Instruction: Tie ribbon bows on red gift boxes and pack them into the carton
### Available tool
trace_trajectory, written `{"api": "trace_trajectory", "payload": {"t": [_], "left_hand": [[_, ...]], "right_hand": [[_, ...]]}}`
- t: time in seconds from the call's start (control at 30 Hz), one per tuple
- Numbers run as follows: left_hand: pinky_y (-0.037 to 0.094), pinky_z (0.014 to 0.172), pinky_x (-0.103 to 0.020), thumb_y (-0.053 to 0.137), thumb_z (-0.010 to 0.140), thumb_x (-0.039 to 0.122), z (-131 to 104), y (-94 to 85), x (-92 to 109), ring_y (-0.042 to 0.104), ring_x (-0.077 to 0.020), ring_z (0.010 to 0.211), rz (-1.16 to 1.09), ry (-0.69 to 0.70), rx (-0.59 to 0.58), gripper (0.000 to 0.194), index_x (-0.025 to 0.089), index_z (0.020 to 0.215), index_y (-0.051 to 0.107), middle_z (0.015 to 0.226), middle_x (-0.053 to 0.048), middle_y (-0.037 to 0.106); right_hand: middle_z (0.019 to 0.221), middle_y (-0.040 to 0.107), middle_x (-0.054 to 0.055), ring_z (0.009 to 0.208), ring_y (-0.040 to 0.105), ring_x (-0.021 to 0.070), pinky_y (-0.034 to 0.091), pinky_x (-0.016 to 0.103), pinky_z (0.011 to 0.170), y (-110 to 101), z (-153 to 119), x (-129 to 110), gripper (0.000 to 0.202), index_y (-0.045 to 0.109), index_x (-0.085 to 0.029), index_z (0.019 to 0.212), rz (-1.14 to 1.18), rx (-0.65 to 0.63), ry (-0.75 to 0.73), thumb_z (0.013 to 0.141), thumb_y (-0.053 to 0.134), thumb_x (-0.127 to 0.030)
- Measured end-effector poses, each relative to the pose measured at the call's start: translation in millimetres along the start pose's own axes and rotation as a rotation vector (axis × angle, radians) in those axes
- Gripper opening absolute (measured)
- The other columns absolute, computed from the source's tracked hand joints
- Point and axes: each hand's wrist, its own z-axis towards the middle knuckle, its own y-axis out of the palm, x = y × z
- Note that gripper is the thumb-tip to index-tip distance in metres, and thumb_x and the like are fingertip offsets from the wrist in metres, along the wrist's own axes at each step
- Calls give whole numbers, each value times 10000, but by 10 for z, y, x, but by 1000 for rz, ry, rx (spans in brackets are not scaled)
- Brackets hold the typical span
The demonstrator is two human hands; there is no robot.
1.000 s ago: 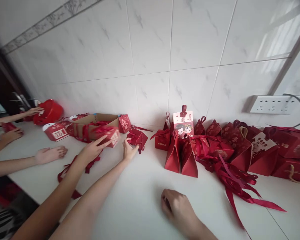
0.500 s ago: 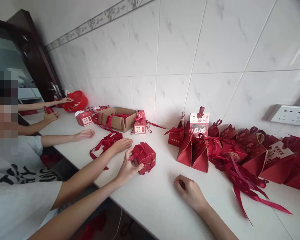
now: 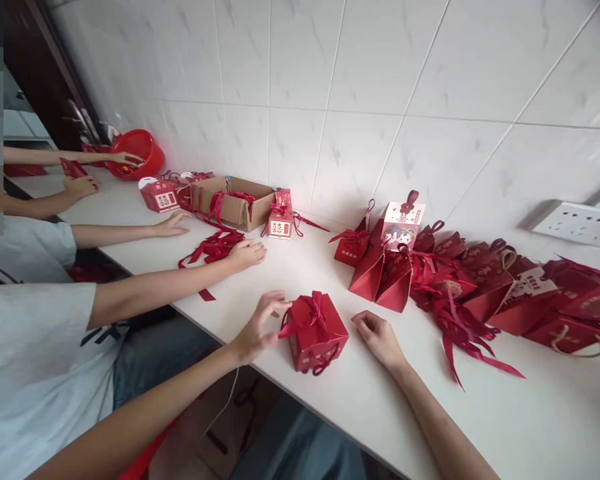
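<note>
A red gift box (image 3: 316, 331) with a ribbon bow on top stands on the white counter (image 3: 330, 393) near its front edge. My left hand (image 3: 259, 327) reaches in from the left and grips the box's left side, fingers over the top corner and thumb lower down. My right hand (image 3: 380, 337) rests on the counter just right of the box, loosely curled and holding nothing.
A co-worker's hand (image 3: 247, 253) lies on loose red ribbons (image 3: 213, 247). Behind it stand a cardboard box (image 3: 233, 203) and a small red box (image 3: 281, 221). Red gift bags (image 3: 480, 283) crowd the right by the wall. Further hands work near a red basin (image 3: 140, 150). A socket strip (image 3: 577, 223) hangs at the right.
My left hand has drawn the red gift box from beside the cardboard box toward the front edge, close to my right hand. The co-worker's hand has pulled back onto the ribbons.
</note>
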Motion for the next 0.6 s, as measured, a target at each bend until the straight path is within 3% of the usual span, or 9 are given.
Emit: {"api": "trace_trajectory", "payload": {"t": [0.1,0.17,0.3,0.43,0.6], "left_hand": [[394,993,-408,389,821,625,192,-38,146,409,-292,1250,103,-95,121,509,181,960,595,1296,-135,463],[430,954,-377,444,829,498,391,-40,237,511,-253,1161,74,-191,-3,399,176,1027,573,1211,-116,558],[486,805,-303,541,778,393,648,-5,366,624,-194,906,53,-195,-224,294,166,948,619,964,-58,677],[444,692,-253,557,784,367,586,-19,474,578,-153,752,162,-169,-253,207,170,819,611,803,-3,640],[336,538,-214,494,833,440,370,-86,682,470,-106,582,403,-219,-263,306,174,690,543,612,50,506]], "right_hand": [[551,528,-7,466,456,129,391,269,476,-37,25,24,302,564,-181,704,82,-7,36,757,498,-471],[557,531,-5,464,474,132,403,268,454,-68,38,35,339,545,-184,708,137,-5,51,752,497,-517],[586,561,9,489,504,135,431,272,470,-107,33,73,390,541,-181,713,196,19,52,732,526,-570],[544,543,-14,453,480,115,415,265,485,-106,10,100,346,548,-176,705,205,22,47,745,552,-520],[545,541,-19,455,480,112,405,262,499,-101,8,104,311,550,-177,700,192,17,56,755,556,-483]]}}
